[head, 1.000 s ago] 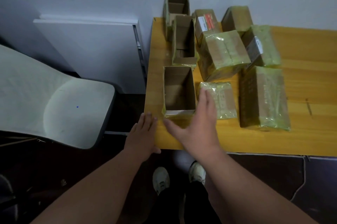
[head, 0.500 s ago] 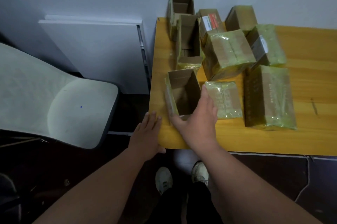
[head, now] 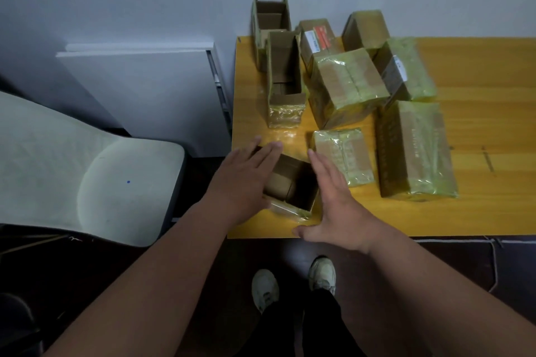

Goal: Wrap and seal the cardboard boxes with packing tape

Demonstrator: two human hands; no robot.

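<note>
An open-topped cardboard box with greenish tape on its outside sits near the front left corner of the yellow table. My left hand lies flat against its left side, fingers straight. My right hand lies flat against its right side, thumb spread toward the table's front edge. Two more open boxes stand in a row behind it. Several boxes wrapped in greenish tape lie to the right. No tape roll is visible.
A pale chair stands left of the table, with a white panel leaning on the wall behind it. My feet in white shoes are on the dark floor below the table edge. A cable hangs at right.
The open box has come toward the front edge and turned slightly. My left hand has moved from the table corner onto the box's left side; my right hand now presses its right side.
</note>
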